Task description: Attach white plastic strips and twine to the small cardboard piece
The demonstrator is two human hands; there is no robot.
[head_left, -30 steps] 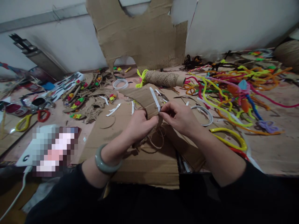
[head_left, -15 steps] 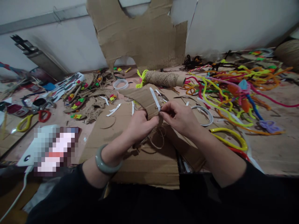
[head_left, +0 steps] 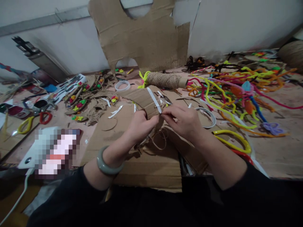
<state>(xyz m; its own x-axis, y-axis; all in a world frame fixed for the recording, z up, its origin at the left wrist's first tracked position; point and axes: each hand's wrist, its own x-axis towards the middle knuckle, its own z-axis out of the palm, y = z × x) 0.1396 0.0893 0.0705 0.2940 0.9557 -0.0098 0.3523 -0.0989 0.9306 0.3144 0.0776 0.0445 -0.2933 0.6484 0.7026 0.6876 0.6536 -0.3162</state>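
My left hand [head_left: 143, 124] is closed on a cut piece of cardboard [head_left: 144, 101], thumb along its near edge. A white strip of tape [head_left: 154, 100] runs across the right side of that piece. At the strip's near end, my right hand [head_left: 183, 121] pinches with thumb and forefinger. Its fingertips meet the tape end, close to my left thumb. Below the hands hangs a loop of thin twine [head_left: 163, 143]. A large flat cardboard sheet [head_left: 151, 176] lies underneath. What the curled left fingers do behind the piece is hidden.
Behind the hands lies a twine-wrapped tube [head_left: 164, 79]. Tape rolls [head_left: 122, 85] and yellow-handled scissors [head_left: 233, 138] lie around. Colourful pipe cleaners [head_left: 227, 91] spread at right; twine-covered decorated pieces [head_left: 85, 97] lie at left, near a phone [head_left: 59, 151]. A cardboard panel [head_left: 144, 37] leans on the wall.
The cardboard piece and its tape strip have shifted and tilted slightly to the left. Both hands stay close together in nearly the same place, the right still pinching at the tape end.
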